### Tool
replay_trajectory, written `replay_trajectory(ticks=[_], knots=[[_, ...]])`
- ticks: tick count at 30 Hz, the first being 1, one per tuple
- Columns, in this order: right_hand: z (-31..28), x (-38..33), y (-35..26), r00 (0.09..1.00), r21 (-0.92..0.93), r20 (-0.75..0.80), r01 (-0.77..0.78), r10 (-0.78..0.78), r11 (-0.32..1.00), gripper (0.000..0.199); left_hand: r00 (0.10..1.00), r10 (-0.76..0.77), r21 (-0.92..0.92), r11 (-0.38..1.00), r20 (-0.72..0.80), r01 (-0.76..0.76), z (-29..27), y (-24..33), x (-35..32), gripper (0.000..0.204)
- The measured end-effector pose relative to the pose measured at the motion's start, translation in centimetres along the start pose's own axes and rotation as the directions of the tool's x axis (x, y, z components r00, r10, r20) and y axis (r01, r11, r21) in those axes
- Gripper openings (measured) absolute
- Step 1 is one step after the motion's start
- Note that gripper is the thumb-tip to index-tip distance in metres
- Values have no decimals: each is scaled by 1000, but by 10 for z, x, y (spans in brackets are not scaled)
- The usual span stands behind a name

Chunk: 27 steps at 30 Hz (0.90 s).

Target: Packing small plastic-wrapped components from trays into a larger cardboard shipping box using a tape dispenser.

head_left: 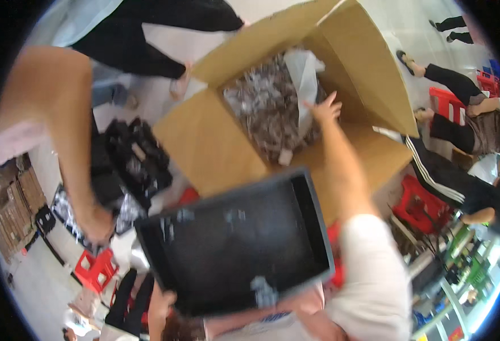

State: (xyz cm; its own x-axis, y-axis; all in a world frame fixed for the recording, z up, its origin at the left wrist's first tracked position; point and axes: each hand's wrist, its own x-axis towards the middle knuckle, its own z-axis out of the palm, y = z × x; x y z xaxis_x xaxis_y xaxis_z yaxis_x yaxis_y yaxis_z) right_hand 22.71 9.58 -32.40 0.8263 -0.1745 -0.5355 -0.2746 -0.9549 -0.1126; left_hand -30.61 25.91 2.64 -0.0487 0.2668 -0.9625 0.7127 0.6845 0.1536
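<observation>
My left hand [160, 304] grips the near left corner of a black rectangular tray [238, 238], its fingers closed on the rim. A few small clear plastic pieces [264, 291] lie in the tray. Over the large open cardboard box [204, 145] reaches my right hand [325, 109], fingers spread. It is beside a whitish plastic sheet [302, 77] along the box's right side; whether they touch I cannot tell. Many small clear packets [264, 108] with brownish contents fill the box.
At left, a co-worker's bare arm [71, 136] reaches down near a black crate [139, 162] of dark items. Red stools [95, 270] stand around. Other people sit or stand at the right, near a green metal frame [477, 273]. Stacked cartons [17, 199] are at far left.
</observation>
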Motion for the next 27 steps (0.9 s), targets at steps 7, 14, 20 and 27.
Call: replay_trajectory(ticks=[7,14,20,27], knots=[[214,117,52,676,-602,-280,429,-681,673,75,899,-274,47,950,-341,308,-41,-83,-54,54],[166,217,97,962,-62,234,160,-142,985,37,765,-404,100,851,-501,515,-92,-112,-90,29],[93,202,112,984,-145,-58,159,-169,977,52,762,-366,82,875,-535,478,-88,-111,-99,22],[156,198,134,991,110,110,-87,75,990,50,850,-226,108,944,-476,311,6,-30,-10,39]])
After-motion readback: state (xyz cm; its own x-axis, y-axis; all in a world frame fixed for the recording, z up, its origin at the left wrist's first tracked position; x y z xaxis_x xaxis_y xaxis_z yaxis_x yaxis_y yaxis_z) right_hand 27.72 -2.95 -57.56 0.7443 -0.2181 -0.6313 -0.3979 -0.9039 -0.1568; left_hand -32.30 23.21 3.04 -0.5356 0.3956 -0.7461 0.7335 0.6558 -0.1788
